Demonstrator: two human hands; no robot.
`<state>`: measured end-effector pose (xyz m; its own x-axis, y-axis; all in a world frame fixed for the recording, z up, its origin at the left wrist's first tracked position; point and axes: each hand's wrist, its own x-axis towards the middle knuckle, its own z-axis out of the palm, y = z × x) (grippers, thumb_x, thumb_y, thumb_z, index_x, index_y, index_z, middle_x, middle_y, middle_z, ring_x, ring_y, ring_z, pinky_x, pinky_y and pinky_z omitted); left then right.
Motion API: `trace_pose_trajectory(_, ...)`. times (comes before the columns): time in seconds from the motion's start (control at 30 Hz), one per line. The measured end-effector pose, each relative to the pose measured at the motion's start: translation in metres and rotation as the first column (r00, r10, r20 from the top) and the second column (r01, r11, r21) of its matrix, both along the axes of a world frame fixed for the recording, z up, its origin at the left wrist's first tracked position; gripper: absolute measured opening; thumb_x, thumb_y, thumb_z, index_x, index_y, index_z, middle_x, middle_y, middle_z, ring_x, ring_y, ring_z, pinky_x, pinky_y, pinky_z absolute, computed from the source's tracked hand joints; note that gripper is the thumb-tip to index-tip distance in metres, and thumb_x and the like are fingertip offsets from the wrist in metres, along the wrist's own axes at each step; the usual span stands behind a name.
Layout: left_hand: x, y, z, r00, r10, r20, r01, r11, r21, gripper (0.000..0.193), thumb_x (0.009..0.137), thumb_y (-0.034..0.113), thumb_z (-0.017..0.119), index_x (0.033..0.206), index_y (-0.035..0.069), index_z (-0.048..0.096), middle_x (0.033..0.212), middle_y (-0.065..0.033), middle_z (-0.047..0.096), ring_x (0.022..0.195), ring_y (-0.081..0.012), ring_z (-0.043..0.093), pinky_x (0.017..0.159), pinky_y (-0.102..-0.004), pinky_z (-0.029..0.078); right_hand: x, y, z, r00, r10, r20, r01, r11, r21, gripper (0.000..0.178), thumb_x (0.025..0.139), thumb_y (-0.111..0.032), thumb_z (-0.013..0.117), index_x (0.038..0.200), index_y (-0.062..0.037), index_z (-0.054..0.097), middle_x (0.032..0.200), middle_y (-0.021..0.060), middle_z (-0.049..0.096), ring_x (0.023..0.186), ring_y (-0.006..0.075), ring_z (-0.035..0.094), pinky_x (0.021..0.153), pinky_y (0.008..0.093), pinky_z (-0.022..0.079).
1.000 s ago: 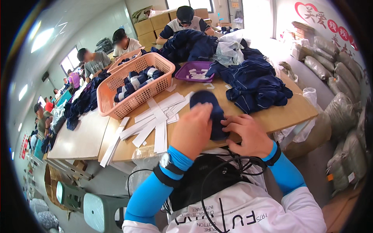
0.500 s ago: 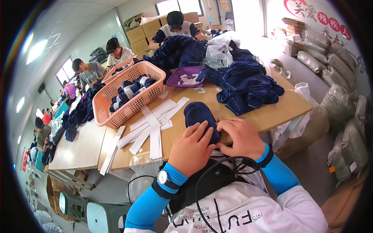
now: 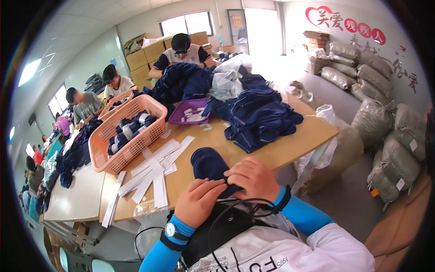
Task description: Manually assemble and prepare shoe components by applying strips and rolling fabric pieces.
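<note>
A folded piece of navy cloth lies at the near edge of the wooden table, its rounded far end showing. My left hand grips its near left part, fingers pressed together. From the other side my right hand pinches the near right part of the same cloth, its fingertips close to those of the left. Both hands hide the cloth's near end. Left of the cloth, white paper strips lie in a loose, overlapping pile.
Beyond the strips stands a peach basket of navy rolls with white bands. A purple tray holds small white pieces. Navy garments are heaped on the table. Co-workers sit along the far side. Stuffed sacks line the right.
The view has shifted, so the scene sits farther left and lower. My left fingers, earlier spread over the cloth, are now drawn together at its near part, beside the right fingertips.
</note>
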<state>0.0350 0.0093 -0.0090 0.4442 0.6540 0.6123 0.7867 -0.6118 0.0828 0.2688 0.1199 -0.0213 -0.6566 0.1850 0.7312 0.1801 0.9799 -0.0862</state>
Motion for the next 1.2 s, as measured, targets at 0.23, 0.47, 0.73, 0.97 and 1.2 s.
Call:
trace_pose_trajectory(0.23, 0.011, -0.001, 0.009, 0.987, 0.101, 0.122, -0.105, 0.994, 0.022, 0.044, 0.070, -0.002, 0.081, 0.113, 0.007, 0.077, 0.123, -0.0104, 0.071, 0.115, -0.0357, 0.068, 0.099, -0.0453, 0.058, -0.003, -0.002, -0.001, 0.999, -0.034, -0.028, 0.036, 0.997, 0.062, 0.036, 0.076, -0.025, 0.082, 0.109, -0.0160, 0.071, 0.110, 0.0018, 0.070, 0.108, 0.0240, 0.068, 0.097, 0.0419, 0.049)
trace_pose_trajectory(0.47, 0.012, 0.002, 0.006, 0.977, 0.153, 0.147, -0.160, 0.987, 0.034, 0.022, 0.086, 0.013, 0.081, 0.106, 0.005, 0.076, 0.104, -0.0124, 0.071, 0.105, -0.0342, 0.069, 0.091, -0.0445, 0.058, -0.014, -0.007, 0.007, 0.997, -0.050, -0.057, 0.051, 0.999, 0.011, 0.017, 0.088, -0.025, 0.077, 0.097, -0.0123, 0.070, 0.096, 0.0051, 0.063, 0.096, 0.0263, 0.066, 0.092, 0.0430, 0.047)
trace_pose_trajectory(0.73, 0.025, 0.010, 0.005, 0.912, 0.253, 0.324, -0.302, 0.947, 0.111, 0.019, 0.092, 0.006, 0.072, 0.111, 0.004, 0.072, 0.109, -0.0129, 0.070, 0.102, -0.0352, 0.068, 0.087, -0.0436, 0.057, -0.037, 0.004, 0.008, 0.995, -0.089, -0.037, 0.077, 0.965, -0.251, 0.028, 0.099, -0.027, 0.070, 0.079, -0.0072, 0.071, 0.093, 0.0071, 0.064, 0.094, 0.0312, 0.063, 0.084, 0.0477, 0.042)
trace_pose_trajectory(0.97, 0.011, 0.002, 0.001, 0.972, 0.232, 0.038, -0.235, 0.959, 0.156, 0.040, 0.086, 0.019, 0.081, 0.121, 0.004, 0.069, 0.126, -0.0103, 0.065, 0.110, -0.0305, 0.068, 0.091, -0.0412, 0.059, -0.045, 0.018, 0.004, 0.964, -0.265, 0.024, 0.263, 0.936, -0.234, 0.033, 0.100, -0.027, 0.064, 0.075, -0.0075, 0.071, 0.096, 0.0059, 0.064, 0.099, 0.0292, 0.060, 0.087, 0.0500, 0.037)
trace_pose_trajectory(1.2, 0.007, -0.005, -0.004, 0.988, 0.144, -0.047, -0.132, 0.971, 0.198, 0.045, 0.081, 0.017, 0.079, 0.124, 0.005, 0.068, 0.119, -0.0088, 0.067, 0.106, -0.0294, 0.069, 0.088, -0.0401, 0.060, -0.026, 0.002, 0.004, 0.991, -0.111, 0.075, 0.130, 0.936, -0.327, 0.032, 0.096, -0.026, 0.068, 0.071, -0.0060, 0.070, 0.095, 0.0059, 0.060, 0.095, 0.0285, 0.059, 0.088, 0.0483, 0.035)
